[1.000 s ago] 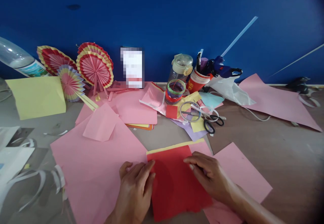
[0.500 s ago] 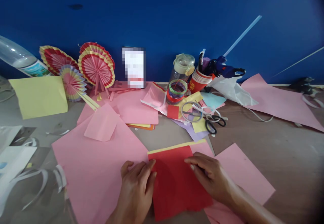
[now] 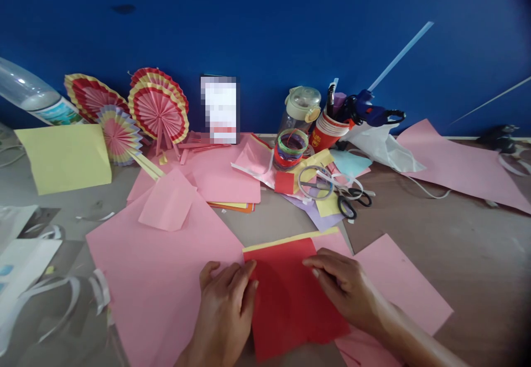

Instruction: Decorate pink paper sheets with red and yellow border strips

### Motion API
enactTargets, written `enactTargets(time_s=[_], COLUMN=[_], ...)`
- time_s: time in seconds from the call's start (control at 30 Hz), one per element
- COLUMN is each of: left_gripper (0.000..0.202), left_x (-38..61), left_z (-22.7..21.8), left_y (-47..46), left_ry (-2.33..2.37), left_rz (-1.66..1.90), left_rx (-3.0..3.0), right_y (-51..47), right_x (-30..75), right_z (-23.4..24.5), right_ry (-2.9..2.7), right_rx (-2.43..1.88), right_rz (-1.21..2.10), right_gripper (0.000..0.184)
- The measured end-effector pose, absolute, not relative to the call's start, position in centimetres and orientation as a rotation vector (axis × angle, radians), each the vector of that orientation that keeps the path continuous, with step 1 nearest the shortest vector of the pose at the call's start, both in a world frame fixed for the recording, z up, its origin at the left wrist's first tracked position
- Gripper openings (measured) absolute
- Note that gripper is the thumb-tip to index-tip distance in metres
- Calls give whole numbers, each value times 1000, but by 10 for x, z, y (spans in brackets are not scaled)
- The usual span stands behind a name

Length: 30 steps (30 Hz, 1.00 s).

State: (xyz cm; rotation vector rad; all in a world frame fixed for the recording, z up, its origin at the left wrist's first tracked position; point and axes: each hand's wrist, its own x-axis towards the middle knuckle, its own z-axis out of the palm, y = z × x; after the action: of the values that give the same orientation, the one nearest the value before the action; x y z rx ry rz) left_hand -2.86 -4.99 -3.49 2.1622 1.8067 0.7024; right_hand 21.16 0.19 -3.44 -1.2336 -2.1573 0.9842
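A sheet of red paper (image 3: 292, 300) lies in front of me over a pink sheet edged with a yellow strip (image 3: 290, 240). My left hand (image 3: 228, 298) is at the red paper's left edge, forefinger and thumb closed on it. At its right edge my right hand (image 3: 342, 281) pinches the red paper with curled fingers. The lower edge of the red paper looks uneven. A large pink sheet (image 3: 157, 278) lies beneath and left of my left hand, and another pink sheet (image 3: 409, 278) spreads to the right, past my right hand.
Folded paper fans (image 3: 157, 110), a phone (image 3: 219, 110), a lidded bottle (image 3: 302, 104) and red cups (image 3: 327, 129) stand by the blue wall (image 3: 257, 19). Black-handled scissors (image 3: 347, 208) lie among tape rolls (image 3: 292, 143) and paper scraps. A yellow sheet (image 3: 66, 160) is at left.
Both hands keep the same hold on the red paper, and it stays in place. The view has shifted very slightly.
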Motion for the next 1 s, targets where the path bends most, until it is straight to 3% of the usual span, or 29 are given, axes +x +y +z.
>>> enactTargets(time_s=[0.33, 0.63, 1.0], left_gripper=[25, 24, 23], left_x=[-28, -30, -32], left_z=[-33, -37, -41], left_y=[-48, -48, -48], left_ry=[1824, 1819, 1781], left_rz=[716, 696, 712], left_rx=[2183, 2257, 2301], right_y=[3, 0, 0], right_x=[210, 206, 207], right_z=[-31, -27, -25], right_ry=[-2205, -2327, -2300], right_rx=[-1223, -1256, -1433], right_rz=[962, 728, 751], right_gripper=[21, 21, 22])
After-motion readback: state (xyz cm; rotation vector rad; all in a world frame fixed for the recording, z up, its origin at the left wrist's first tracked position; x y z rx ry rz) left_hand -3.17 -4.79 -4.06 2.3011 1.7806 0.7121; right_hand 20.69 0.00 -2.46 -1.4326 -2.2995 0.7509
